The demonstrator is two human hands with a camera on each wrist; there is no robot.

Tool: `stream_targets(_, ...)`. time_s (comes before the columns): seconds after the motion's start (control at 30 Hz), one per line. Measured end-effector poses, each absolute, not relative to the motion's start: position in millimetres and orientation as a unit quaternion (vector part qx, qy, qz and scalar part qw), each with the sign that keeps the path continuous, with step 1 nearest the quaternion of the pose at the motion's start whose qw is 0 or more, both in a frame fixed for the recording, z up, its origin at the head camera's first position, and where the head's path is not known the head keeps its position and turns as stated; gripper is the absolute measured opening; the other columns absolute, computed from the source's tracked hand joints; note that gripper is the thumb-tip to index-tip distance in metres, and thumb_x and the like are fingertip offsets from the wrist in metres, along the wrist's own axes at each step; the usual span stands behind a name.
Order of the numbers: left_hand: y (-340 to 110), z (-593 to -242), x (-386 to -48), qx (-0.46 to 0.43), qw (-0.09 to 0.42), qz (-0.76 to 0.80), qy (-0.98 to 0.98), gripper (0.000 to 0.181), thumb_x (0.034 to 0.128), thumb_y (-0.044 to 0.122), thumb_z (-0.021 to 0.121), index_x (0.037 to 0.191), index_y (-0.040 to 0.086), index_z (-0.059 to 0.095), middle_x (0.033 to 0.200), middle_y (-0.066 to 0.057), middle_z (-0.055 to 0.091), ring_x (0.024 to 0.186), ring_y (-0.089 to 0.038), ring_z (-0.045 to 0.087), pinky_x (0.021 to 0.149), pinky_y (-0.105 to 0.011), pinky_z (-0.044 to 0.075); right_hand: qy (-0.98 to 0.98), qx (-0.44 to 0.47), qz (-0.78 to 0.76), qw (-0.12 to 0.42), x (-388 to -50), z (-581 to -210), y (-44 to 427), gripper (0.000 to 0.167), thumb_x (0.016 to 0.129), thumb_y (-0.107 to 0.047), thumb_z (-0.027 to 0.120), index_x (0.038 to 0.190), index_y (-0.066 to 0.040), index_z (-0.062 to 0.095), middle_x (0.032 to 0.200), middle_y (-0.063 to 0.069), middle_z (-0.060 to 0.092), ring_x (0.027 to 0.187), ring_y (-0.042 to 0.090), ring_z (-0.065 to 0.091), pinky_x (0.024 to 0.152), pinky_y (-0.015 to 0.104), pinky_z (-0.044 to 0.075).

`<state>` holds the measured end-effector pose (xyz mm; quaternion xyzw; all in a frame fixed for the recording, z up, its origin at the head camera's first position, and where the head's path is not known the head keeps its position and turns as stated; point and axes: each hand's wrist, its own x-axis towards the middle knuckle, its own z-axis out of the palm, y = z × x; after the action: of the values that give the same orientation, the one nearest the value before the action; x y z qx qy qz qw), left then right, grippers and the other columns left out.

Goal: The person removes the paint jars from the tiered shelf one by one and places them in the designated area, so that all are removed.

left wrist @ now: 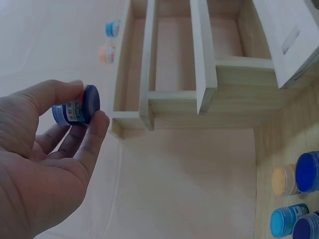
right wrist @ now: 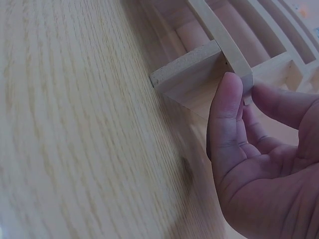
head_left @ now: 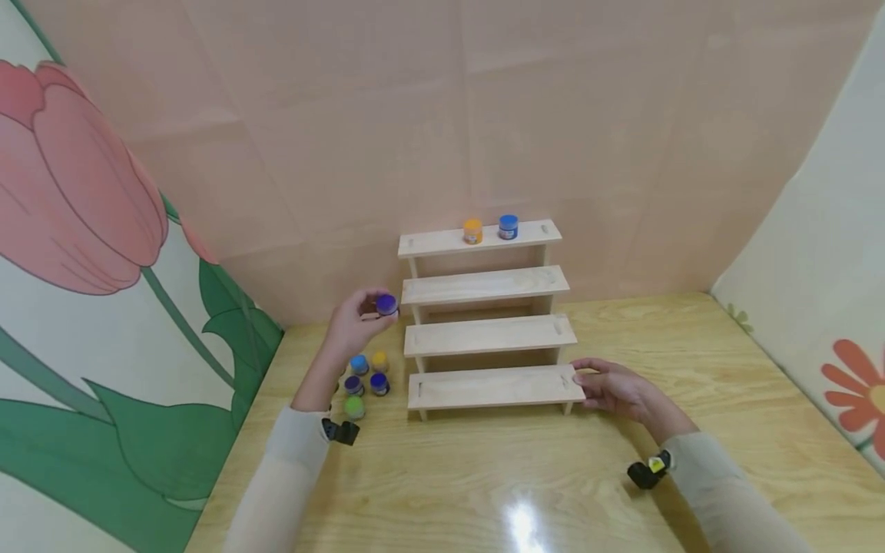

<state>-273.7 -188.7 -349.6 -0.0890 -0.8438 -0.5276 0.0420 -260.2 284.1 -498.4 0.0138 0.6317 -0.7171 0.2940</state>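
Observation:
Between thumb and fingers my left hand (head_left: 351,324) holds a small paint jar (head_left: 386,305) with a dark purple lid, raised off the table just left of the stepped wooden rack (head_left: 491,336). In the left wrist view the jar (left wrist: 75,107) lies tilted on its side, its label partly visible. My right hand (head_left: 615,390) pinches the right end of the rack's lowest shelf; the right wrist view shows thumb and fingers at that board's corner (right wrist: 239,69). On the top shelf stand an orange jar (head_left: 473,231) and a blue jar (head_left: 508,226).
Left of the rack, several jars stand grouped on the wooden table (head_left: 442,476): a light blue jar (head_left: 359,364), a yellow jar (head_left: 379,361), a green jar (head_left: 354,407), a dark blue jar (head_left: 379,383) and a purple jar (head_left: 353,385). A pinkish covering (head_left: 346,153) hangs behind the rack.

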Motion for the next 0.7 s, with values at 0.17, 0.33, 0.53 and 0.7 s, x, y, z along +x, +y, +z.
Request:
stream_targets(0.17, -193, -357, -264, -0.097, 0.045, -0.519, -0.848, 0.048, 0.0891, 0.014, 0.078, 0.133, 0.007, 0.06, 0.124, -0.012, 0.065, 0.117, -0.032, 0.062, 0.096, -0.043, 0.056, 0.63, 0.02, -0.718, 0.294, -260, -499, 284, 0.031, 0.101, -0.011, 0.061, 0.13, -0.013, 0.049, 0.101, 0.003, 0.072, 0.086, 0.013, 0.07, 0.073, 0.027, 0.061)
stream_targets(0.33, -199, -367, -256, -0.083, 0.037, -0.506, -0.858, 0.048, 0.0892, 0.016, 0.079, 0.133, 0.009, 0.061, 0.126, -0.01, 0.066, 0.119, -0.03, 0.061, 0.097, -0.044, 0.055, 0.631, 0.009, -0.718, 0.294, -260, -498, 285, 0.033, 0.101, -0.012, 0.061, 0.132, -0.011, 0.048, 0.101, 0.003, 0.072, 0.086, 0.012, 0.07, 0.073, 0.026, 0.061)
stream_targets(0.53, -205, -379, -247, -0.059, 0.015, -0.503, -0.862, 0.05, 0.0903, 0.019, 0.078, 0.137, 0.014, 0.059, 0.13, -0.01, 0.064, 0.123, -0.031, 0.06, 0.095, -0.046, 0.055, 0.634, 0.017, -0.716, 0.293, -260, -496, 284, 0.035, 0.101, -0.013, 0.063, 0.133, -0.011, 0.048, 0.101, 0.002, 0.072, 0.086, 0.013, 0.069, 0.074, 0.028, 0.061)
stream_targets(0.7, -209, -384, -239, -0.047, -0.002, -0.514, -0.856, 0.052, 0.0911, 0.022, 0.078, 0.138, 0.013, 0.057, 0.131, -0.011, 0.063, 0.125, -0.031, 0.058, 0.092, -0.043, 0.056, 0.632, 0.025, -0.718, 0.293, -260, -498, 285, 0.033, 0.101, -0.012, 0.063, 0.131, -0.013, 0.05, 0.101, 0.003, 0.072, 0.087, 0.014, 0.069, 0.075, 0.028, 0.061)
